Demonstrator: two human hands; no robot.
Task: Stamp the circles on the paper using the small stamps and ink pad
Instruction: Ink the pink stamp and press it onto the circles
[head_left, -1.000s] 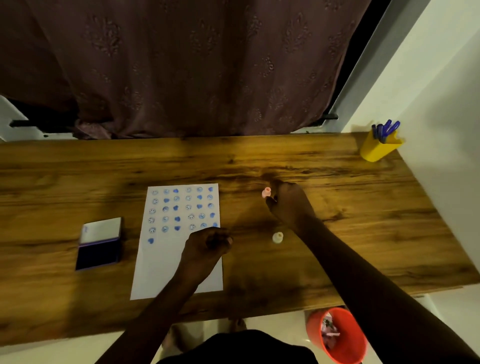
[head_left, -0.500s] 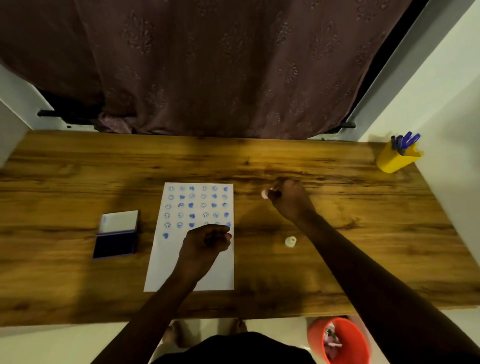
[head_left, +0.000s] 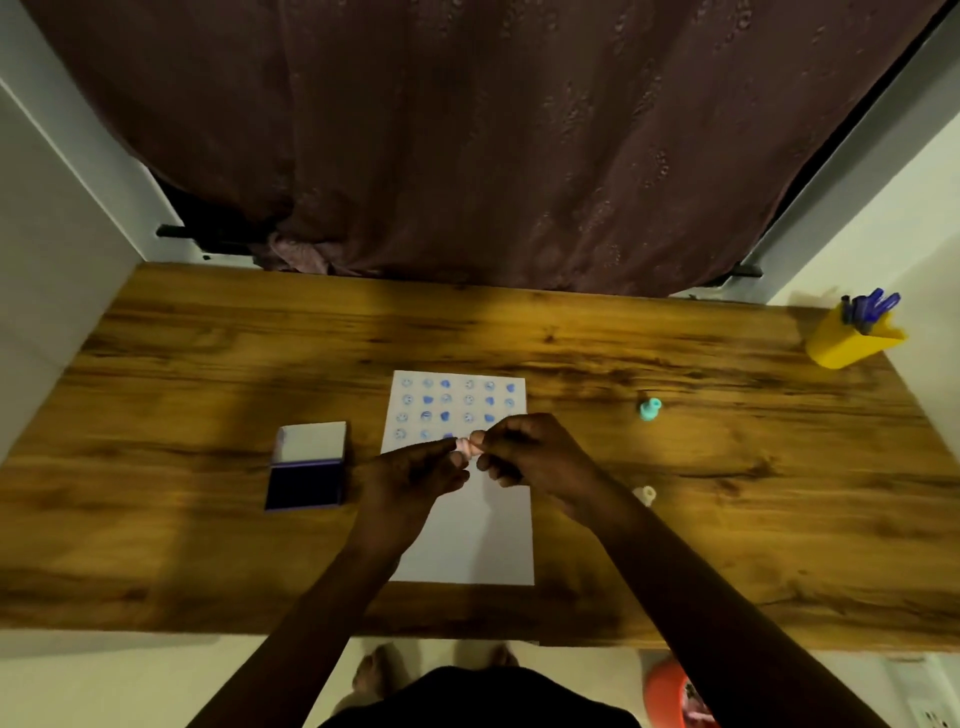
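A white paper (head_left: 467, 540) with rows of blue stamped circles lies on the wooden table (head_left: 727, 519). Over its middle, my right hand (head_left: 530, 457) and my left hand (head_left: 415, 473) meet, both pinching a small pink stamp (head_left: 465, 448) at their fingertips. An open ink pad (head_left: 306, 480) with a dark blue pad and raised white lid sits left of the paper. A teal stamp (head_left: 649, 409) stands to the right of the paper. A cream stamp (head_left: 645, 493) peeks out behind my right forearm.
A yellow holder (head_left: 847, 340) with blue pens stands at the table's far right corner. A brown curtain (head_left: 493, 145) hangs behind the table. An orange bin (head_left: 670, 693) sits on the floor below the table's near edge.
My right hand carried the pink stamp left from the bare table to above the paper. My left hand rose to meet it and now pinches it too. The camera shifted, revealing the teal stamp.
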